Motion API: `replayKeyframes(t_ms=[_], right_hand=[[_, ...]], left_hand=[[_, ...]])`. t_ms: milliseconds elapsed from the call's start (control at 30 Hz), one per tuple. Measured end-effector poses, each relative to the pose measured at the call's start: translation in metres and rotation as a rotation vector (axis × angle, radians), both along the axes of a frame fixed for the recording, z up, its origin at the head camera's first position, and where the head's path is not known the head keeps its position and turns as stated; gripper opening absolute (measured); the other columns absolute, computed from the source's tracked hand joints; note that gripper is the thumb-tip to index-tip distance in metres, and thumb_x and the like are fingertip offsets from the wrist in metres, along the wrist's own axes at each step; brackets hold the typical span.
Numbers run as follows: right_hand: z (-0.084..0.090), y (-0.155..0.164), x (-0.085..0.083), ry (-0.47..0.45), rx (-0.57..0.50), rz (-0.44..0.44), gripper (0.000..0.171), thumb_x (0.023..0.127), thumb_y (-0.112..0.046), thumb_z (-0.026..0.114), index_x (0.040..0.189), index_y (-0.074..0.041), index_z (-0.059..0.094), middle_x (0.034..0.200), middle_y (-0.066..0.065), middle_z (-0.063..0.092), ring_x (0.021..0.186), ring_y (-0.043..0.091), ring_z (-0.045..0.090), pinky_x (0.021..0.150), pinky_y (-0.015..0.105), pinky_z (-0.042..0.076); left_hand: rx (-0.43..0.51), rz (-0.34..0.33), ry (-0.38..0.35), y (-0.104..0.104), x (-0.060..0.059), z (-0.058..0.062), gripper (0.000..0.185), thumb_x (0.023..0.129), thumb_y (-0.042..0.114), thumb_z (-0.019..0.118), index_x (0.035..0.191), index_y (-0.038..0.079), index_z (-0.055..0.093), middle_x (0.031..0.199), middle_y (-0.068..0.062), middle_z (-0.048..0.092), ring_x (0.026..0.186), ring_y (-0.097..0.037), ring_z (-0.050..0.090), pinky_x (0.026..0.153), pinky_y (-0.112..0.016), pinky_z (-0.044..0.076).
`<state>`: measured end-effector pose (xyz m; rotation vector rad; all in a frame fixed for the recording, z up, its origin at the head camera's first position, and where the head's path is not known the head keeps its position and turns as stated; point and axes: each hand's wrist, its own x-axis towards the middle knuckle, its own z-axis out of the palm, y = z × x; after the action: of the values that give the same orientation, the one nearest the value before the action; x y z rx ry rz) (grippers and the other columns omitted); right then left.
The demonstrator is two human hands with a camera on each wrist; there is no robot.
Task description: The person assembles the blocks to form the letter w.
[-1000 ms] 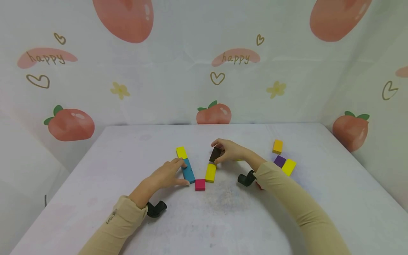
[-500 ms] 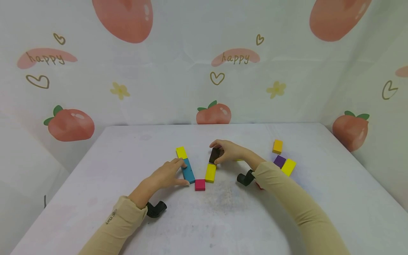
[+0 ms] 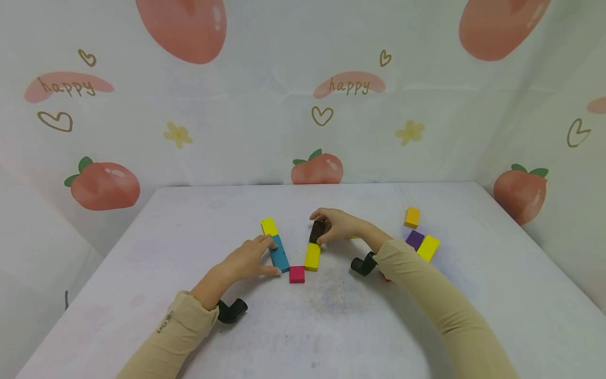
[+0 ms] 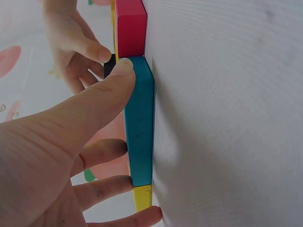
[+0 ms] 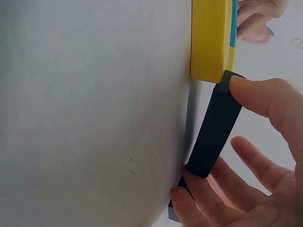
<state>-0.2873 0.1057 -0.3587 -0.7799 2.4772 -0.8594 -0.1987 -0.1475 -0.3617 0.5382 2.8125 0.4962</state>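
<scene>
In the head view my left hand (image 3: 248, 258) rests on a blue block (image 3: 279, 253), its thumb at the near end and its fingers reaching along the side. A yellow block (image 3: 269, 226) adjoins the blue one's far end. A red block (image 3: 296, 274) lies at the near end, beside another yellow block (image 3: 312, 256). My right hand (image 3: 343, 223) pinches a black block (image 3: 317, 231) between thumb and fingers beyond that yellow block. In the right wrist view the black block (image 5: 215, 127) is tilted, its thumb end raised off the table beside the yellow block's end (image 5: 207, 42).
At the right lie an orange block (image 3: 412, 217), a purple block (image 3: 414, 240) and a yellow block (image 3: 428, 248). A red piece (image 3: 385, 277) shows partly beneath my right sleeve. Black camera mounts (image 3: 232, 311) stick out from both wrists. A patterned cloth stands behind the table (image 3: 303, 337).
My right hand and the black block have shifted slightly left, and the block's angle now runs closer to the yellow block's line. The left hand has stayed in place.
</scene>
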Motion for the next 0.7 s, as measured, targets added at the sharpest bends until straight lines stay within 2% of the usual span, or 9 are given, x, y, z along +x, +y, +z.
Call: replayKeyframes(t_ms=[700], right_hand=[[-0.0007,-0.0001,-0.0003,-0.012,-0.012,-0.012,0.054,0.082,-0.017,0.069,0.129,-0.007,0.047,0.135,0.018,0.05,0.116,0.032,0.05,0.101,0.04,0.045]], left_hand=[[-0.008,0.0,-0.006,0.0006,0.0009,0.0012,0.056,0.078,0.038,0.074,0.121,0.01,0.052,0.134,-0.014,0.049,0.106,-0.031,0.051,0.096,-0.047,0.046]])
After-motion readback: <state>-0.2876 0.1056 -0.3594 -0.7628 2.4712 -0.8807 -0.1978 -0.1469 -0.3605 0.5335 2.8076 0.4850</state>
